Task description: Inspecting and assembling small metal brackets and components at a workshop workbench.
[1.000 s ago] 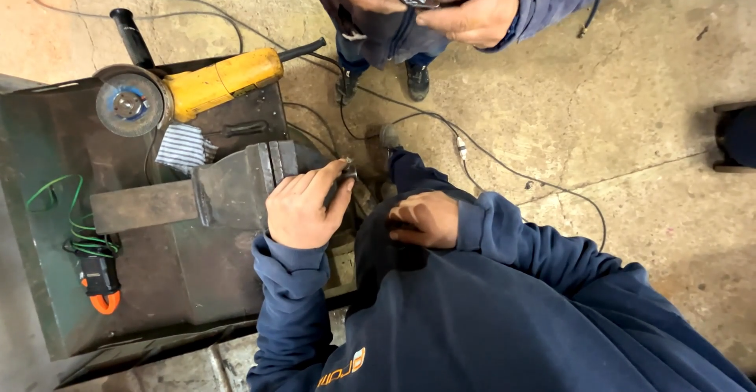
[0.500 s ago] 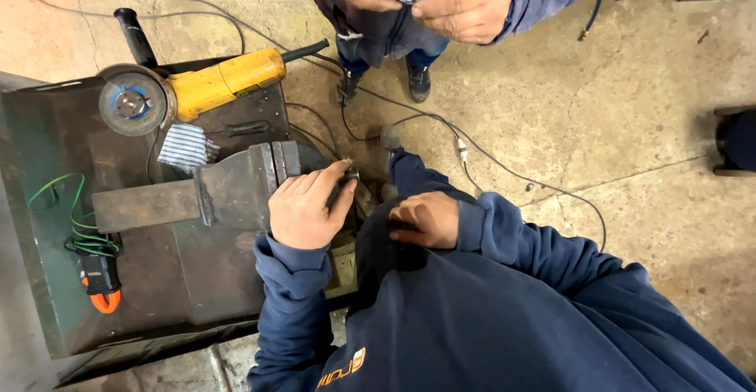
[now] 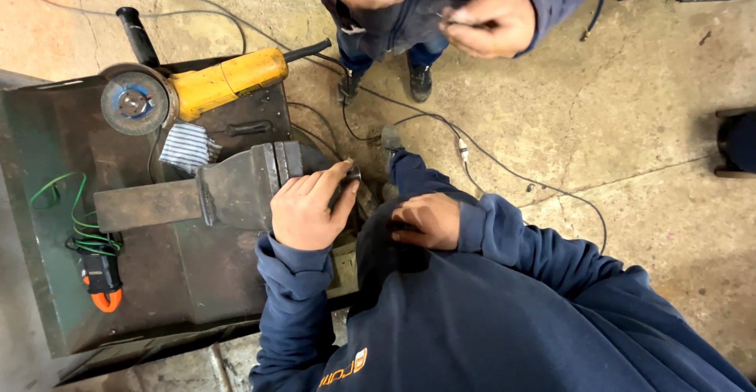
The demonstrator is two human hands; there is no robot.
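My left hand (image 3: 305, 209) lies curled over the right end of a grey steel bench vise (image 3: 236, 191), with the fingers wrapped around a small dark part at the vise's screw end (image 3: 352, 175). My right hand (image 3: 427, 220) rests against my dark blue top just right of the vise, fingers curled in; nothing shows in it. The vise stands on a dark green metal workbench (image 3: 47, 124).
A yellow angle grinder (image 3: 197, 89) lies at the bench's back, with a striped rag (image 3: 187, 146) beside it. Green wire and an orange-black tool (image 3: 98, 282) sit at the left. Another person (image 3: 425, 14) stands opposite, holding small metal pieces in both hands. Cables (image 3: 472, 152) trail over the concrete floor.
The other person's hands have moved apart, each with a small piece. My left hand has shifted slightly on the vise end; my right hand stays put.
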